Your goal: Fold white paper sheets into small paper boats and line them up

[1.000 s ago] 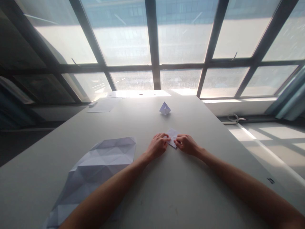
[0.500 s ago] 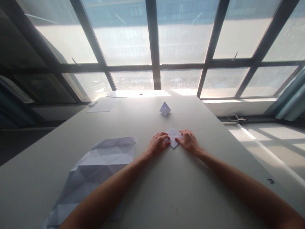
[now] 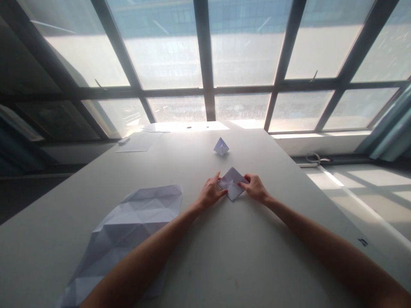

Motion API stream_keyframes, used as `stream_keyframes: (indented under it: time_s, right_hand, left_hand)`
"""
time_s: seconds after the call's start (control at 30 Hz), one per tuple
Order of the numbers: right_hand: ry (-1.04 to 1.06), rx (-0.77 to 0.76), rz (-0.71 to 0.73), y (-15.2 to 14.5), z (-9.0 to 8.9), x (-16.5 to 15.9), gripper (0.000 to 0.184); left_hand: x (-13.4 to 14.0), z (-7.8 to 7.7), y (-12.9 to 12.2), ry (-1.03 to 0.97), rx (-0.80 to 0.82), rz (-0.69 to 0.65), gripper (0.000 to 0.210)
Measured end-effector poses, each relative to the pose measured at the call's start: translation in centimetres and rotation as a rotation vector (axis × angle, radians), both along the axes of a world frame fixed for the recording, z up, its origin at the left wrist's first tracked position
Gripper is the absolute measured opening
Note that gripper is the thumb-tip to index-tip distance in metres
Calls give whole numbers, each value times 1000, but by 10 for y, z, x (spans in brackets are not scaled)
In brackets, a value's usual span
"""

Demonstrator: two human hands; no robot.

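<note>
A small folded paper square (image 3: 232, 175), white and turned like a diamond, is between my hands on the table. My right hand (image 3: 256, 187) pinches its right corner, thumb on top and fingers at the edge behind. At its left corner is my left hand (image 3: 209, 191), thumb and forefinger spread apart, the thumb tip by the lower left edge. Just beyond stands a folded paper boat (image 3: 221, 146) with a pointed middle. A large creased paper sheet (image 3: 138, 222) lies to the left, partly covered by my left forearm.
The white table (image 3: 199, 265) runs up to a wall of windows. Flat paper (image 3: 136, 144) and a small white object (image 3: 123, 140) lie at its far left. A coiled cable (image 3: 313, 158) is beyond the right edge, near a curtain (image 3: 385, 128).
My left hand's fingers have lifted off the folded paper and spread. My right hand now pinches its right corner, and more of the diamond shows. The paper boat stays put.
</note>
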State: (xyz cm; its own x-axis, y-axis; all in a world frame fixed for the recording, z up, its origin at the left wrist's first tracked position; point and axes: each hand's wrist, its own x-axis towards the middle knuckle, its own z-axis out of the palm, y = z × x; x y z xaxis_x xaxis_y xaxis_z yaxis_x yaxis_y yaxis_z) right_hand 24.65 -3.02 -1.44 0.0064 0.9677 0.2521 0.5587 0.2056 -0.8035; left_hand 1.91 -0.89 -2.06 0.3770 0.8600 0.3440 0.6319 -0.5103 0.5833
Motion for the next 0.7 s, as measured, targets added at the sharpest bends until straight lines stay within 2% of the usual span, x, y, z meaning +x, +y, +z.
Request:
stream_keyframes:
  time_s: [0.07,0.13,0.23,0.4,0.57,0.7]
  right_hand:
    - [176,13,61,2,1,0,27]
    - [296,14,95,4,1,0,30]
    - [321,73,103,3,3,0,30]
    - [59,374,42,-8,10,0,24]
    - [-394,620,238,-8,14,10,20]
    - [-662,667,321,-2,14,14,18]
  left_hand:
    - [0,2,1,-105,-67,4,71]
    - [0,5,0,-223,-130,-20,47]
    - [1,11,-3,-382,-127,-22,21]
    - [3,25,-14,-489,110,97,16]
    - [1,30,-18,-423,288,-18,12]
    - [0,20,-13,-255,284,-29,12]
